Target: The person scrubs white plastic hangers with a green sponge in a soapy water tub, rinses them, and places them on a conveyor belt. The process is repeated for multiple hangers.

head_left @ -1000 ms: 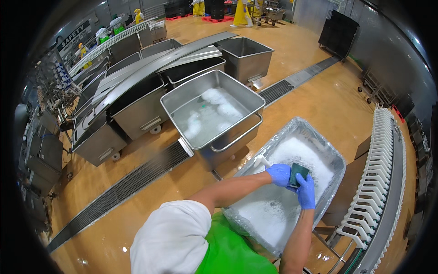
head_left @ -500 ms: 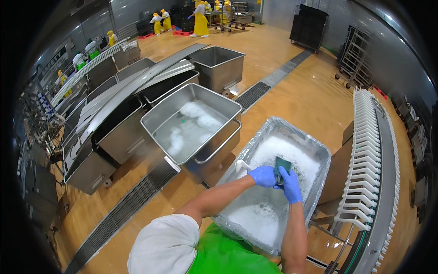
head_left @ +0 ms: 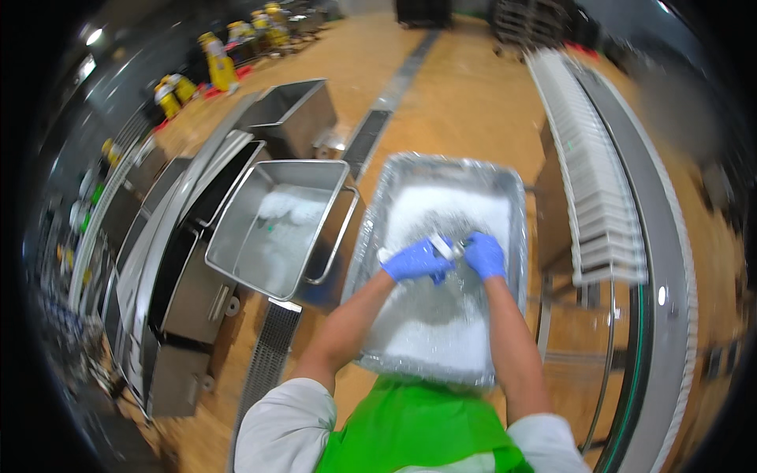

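Over a tub (head_left: 516, 236) lined with clear plastic and full of suds, my two hands in blue gloves work close together. My left hand (head_left: 416, 262) is closed round a white plastic piece (head_left: 444, 247), which pokes out toward my right hand; a white end also shows by the wrist. Just beside it, my right hand (head_left: 485, 256) has its fingers curled in. A small dark patch sits at those fingertips, too blurred to name. White foam (head_left: 441, 343) covers much of the water, with greyish water between.
To the left stands a metal bin (head_left: 293, 168) with a handle, holding sudsy water. Beyond it are more metal bins (head_left: 296, 118) with long metal strips across them. A curved conveyor (head_left: 595, 173) with white slats runs on the right. A floor drain (head_left: 272, 343) and people in yellow (head_left: 219, 63) also show.
My view has swung, bringing the tub more upright in it. The green pad that was between my hands no longer shows clearly. The white piece now projects between my hands.
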{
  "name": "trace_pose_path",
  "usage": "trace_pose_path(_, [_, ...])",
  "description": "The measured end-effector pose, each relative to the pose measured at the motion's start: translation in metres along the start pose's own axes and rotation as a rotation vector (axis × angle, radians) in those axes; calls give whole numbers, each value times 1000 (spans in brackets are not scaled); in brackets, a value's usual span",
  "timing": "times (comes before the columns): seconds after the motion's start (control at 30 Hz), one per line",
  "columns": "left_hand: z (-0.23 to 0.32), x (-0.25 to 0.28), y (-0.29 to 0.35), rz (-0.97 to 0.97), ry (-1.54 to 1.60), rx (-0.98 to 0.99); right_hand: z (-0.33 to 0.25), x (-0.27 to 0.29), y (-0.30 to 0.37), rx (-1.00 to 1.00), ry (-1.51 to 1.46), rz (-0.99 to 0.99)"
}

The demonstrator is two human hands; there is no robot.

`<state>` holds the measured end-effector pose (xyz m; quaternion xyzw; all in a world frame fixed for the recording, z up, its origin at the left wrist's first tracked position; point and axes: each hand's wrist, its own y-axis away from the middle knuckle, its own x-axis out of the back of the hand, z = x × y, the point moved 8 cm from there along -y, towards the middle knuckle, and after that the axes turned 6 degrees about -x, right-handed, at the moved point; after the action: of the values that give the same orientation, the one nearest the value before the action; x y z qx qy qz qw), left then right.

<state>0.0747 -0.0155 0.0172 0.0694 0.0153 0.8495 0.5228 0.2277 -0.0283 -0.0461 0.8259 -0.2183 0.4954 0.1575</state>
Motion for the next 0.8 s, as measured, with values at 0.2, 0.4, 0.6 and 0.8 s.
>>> trace_pose_path(0.2, [-16, 6, -13, 0, -550, -122, -14, -82, 3, 211, -30, -607])
trace_pose_path(0.4, [-5, 1, -14, 136, -484, -192, -43, 29, 38, 48, -1137, -533])
trace_pose_path(0.6, [-20, -5, -11, -29, -361, -4, -43, 12, 34, 39, -1105, -530])
trace_pose_path(0.8, [-51, 0, -19, -50, -127, -27, -19, 32, 14, -100, -1252, -212])
